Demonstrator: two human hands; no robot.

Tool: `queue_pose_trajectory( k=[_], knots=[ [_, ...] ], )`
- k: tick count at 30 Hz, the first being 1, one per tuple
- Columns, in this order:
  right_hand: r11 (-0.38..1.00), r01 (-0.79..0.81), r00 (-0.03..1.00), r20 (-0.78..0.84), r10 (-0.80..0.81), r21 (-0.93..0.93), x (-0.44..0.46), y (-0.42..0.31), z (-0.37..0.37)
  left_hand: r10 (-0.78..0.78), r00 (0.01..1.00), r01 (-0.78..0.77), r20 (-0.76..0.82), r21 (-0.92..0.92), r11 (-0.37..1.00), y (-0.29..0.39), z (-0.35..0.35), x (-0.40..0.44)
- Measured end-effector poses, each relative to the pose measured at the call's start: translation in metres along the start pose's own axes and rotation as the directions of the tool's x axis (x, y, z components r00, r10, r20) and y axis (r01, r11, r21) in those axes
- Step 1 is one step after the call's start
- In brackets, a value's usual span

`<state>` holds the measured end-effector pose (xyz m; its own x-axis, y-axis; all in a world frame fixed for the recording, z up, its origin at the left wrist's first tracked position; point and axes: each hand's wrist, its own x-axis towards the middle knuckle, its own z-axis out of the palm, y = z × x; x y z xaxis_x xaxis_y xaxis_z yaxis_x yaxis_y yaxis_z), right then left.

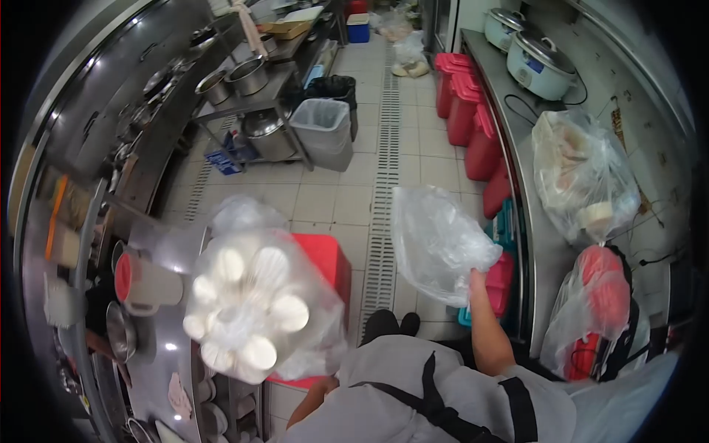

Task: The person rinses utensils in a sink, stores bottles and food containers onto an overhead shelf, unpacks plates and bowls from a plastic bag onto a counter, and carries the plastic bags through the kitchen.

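Note:
A clear plastic bag hangs out from my right hand, which grips it at its near end; the bag covers most of the fingers. To the left, a large clear bag packed with stacks of white round cups or bowls sits over a red bin or box. My left hand shows only in small part at that bag's near edge, its fingers hidden. I cannot see whether it touches the bag. Another crumpled clear bag lies just behind the stacks.
A steel counter with a pitcher and a metal bowl runs along the left. Red lidded bins line the right counter, which carries rice cookers and a filled bag. A grey bin stands ahead beside the floor drain.

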<state>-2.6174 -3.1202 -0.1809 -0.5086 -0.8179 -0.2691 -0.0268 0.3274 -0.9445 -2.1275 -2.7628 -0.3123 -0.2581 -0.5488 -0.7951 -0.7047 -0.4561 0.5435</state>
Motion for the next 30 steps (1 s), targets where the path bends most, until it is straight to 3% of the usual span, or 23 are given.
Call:
queue_pose_trajectory(
  k=[2,4,12,13,15,16,17,18,20,22,23,25,26,28,29,30],
  knots=[
    [0.996,0.020,1.000,0.006,-0.021,0.092,0.050,-0.009,0.014,-0.220,0.975,0.220,0.010,-0.084,0.972,0.036,-0.025,0.003],
    [0.976,0.022,0.999,0.036,-0.030,0.215,0.097,-0.009,0.032,-0.294,0.956,0.290,-0.007,-0.146,0.946,0.069,-0.051,0.025],
    [0.947,-0.040,0.997,-0.055,0.061,0.320,0.255,0.026,0.071,-0.147,0.972,0.107,-0.181,-0.213,0.971,0.178,-0.185,0.174],
    [0.946,-0.130,0.982,-0.094,0.164,0.296,0.263,0.007,0.076,-0.106,0.969,0.060,-0.223,-0.202,0.977,0.180,-0.196,0.200],
    [0.928,-0.210,0.959,-0.121,0.258,0.308,0.282,-0.031,0.082,0.095,0.932,-0.121,-0.350,-0.053,0.991,0.183,-0.231,0.247],
    [0.911,-0.210,0.960,-0.102,0.261,0.355,0.300,-0.044,0.094,0.411,0.872,-0.311,-0.266,0.348,0.884,0.183,-0.264,0.267],
    [0.920,-0.220,0.966,-0.061,0.253,0.325,0.325,-0.045,0.102,0.633,0.772,-0.439,-0.058,0.673,0.596,0.179,-0.319,0.290],
    [0.910,-0.244,0.959,-0.053,0.277,0.334,0.345,-0.033,0.096,-0.020,0.995,0.037,-0.094,0.187,0.982,0.242,-0.374,0.255],
    [0.901,-0.279,0.956,0.009,0.293,0.332,0.378,-0.042,0.119,-0.153,0.983,0.180,-0.098,0.422,0.888,0.282,-0.447,0.253],
    [0.709,-0.497,0.867,0.300,0.397,0.500,0.410,-0.070,0.141,-0.070,0.894,0.185,-0.443,0.221,0.958,0.312,-0.479,0.248],
    [0.722,-0.518,0.853,0.342,0.395,0.459,0.429,-0.075,0.162,-0.108,0.878,0.208,-0.467,0.168,0.964,0.329,-0.484,0.249],
    [0.718,-0.572,0.815,0.372,0.444,0.396,0.469,-0.087,0.203,-0.130,0.857,0.044,-0.499,-0.180,0.983,0.362,-0.484,0.255],
    [0.733,-0.589,0.795,0.407,0.450,0.339,0.489,-0.098,0.222,-0.176,0.841,0.057,-0.511,-0.240,0.969,0.379,-0.468,0.257],
    [0.835,-0.537,0.795,0.402,0.454,0.121,0.521,-0.119,0.287,-0.223,0.908,0.154,-0.355,-0.212,0.965,0.410,-0.447,0.261],
    [0.834,-0.542,0.777,0.437,0.453,0.100,0.532,-0.134,0.322,-0.119,0.922,0.026,-0.369,-0.247,0.969,0.387,-0.405,0.283],
    [0.895,-0.437,0.782,0.453,0.428,-0.091,0.542,-0.150,0.354,-0.149,0.894,-0.038,-0.423,-0.403,0.915,0.378,-0.354,0.308]
  ],
)
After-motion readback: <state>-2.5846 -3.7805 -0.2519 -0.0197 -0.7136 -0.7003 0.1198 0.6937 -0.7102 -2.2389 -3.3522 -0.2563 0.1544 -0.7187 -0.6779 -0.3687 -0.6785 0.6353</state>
